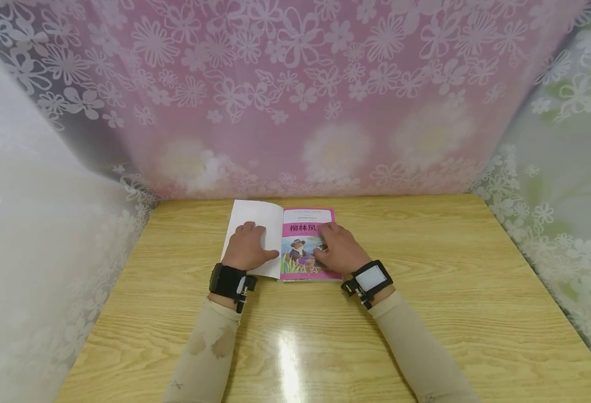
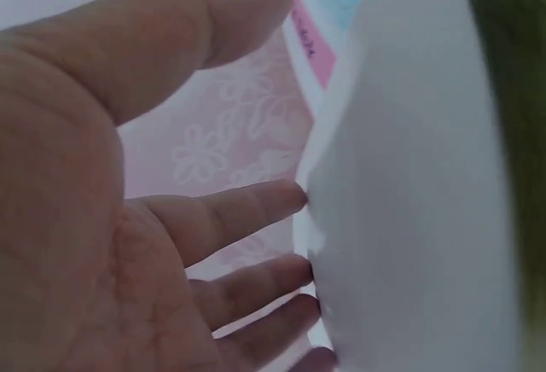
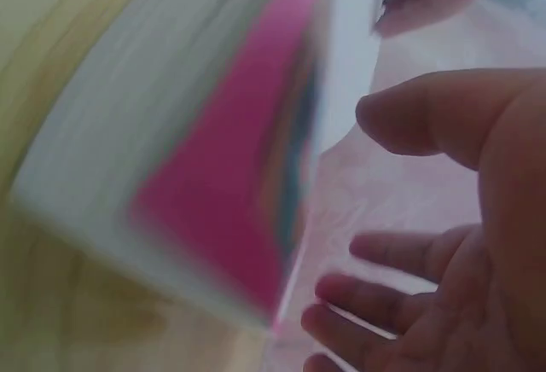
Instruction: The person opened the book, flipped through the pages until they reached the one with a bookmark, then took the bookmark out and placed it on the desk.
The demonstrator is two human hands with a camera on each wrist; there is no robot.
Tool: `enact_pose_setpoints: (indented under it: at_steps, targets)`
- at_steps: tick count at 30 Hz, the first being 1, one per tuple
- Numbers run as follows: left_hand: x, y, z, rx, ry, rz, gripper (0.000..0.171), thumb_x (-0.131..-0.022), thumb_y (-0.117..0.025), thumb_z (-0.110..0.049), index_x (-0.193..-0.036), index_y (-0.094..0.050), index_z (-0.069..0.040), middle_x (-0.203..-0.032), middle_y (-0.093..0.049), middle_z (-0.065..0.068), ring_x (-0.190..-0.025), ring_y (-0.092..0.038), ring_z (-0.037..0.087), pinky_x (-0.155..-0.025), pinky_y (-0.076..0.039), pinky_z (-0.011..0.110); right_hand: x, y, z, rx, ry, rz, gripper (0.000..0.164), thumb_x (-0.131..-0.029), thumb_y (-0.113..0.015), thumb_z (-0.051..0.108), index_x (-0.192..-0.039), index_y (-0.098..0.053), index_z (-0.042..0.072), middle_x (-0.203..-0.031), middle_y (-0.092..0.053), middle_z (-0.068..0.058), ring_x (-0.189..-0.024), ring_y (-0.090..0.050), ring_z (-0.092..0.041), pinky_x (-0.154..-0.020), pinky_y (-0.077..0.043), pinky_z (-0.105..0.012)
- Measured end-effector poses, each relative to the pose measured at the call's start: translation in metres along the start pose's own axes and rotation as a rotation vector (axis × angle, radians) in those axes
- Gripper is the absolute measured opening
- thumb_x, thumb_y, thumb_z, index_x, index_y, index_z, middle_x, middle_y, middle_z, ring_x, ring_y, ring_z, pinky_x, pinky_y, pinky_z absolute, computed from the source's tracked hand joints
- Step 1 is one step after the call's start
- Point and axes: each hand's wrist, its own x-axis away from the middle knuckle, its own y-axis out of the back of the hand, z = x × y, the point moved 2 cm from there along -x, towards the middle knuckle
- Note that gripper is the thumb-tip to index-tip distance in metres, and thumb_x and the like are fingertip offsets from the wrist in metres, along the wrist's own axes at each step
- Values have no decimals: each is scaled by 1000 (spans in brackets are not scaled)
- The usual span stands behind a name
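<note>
Head: left hand (image 1: 247, 248) on book (image 1: 295, 244)

The book (image 1: 291, 232) is white and pink-banded.

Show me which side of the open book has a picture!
The right side, with pink bands; the left side, under the left hand, looks plain white.

A pink illustrated book (image 1: 295, 260) lies open on the table (image 1: 451, 268), white page (image 1: 257, 214) left.
</note>
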Motion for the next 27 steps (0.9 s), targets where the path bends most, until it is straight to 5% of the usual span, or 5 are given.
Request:
enact_pose_setpoints:
  at_steps: [8,27]
  targets:
    - [-3,-15,5,50,97,48,77,-78,-75,-45,-138,-49,-4,-138,-41,20,-123,-42,40,-90,-44,51,1,-5,-15,-5,-126,-3,84,-86,-64,45,-146,-33,-5,-143,-37,-23,-131,-36,-39,-109,-27,-48]
    - [-5,-22,9,47,87,109,76,-85,-67,-47,-145,-43,-8,-138,-43,20,-122,-44,42,-90,-44,52,0,-11,-20,26,-204,12,75,-86,-63,51,-134,-48,-6,-143,-38,-23,-126,-40,-39,-105,-31,-49]
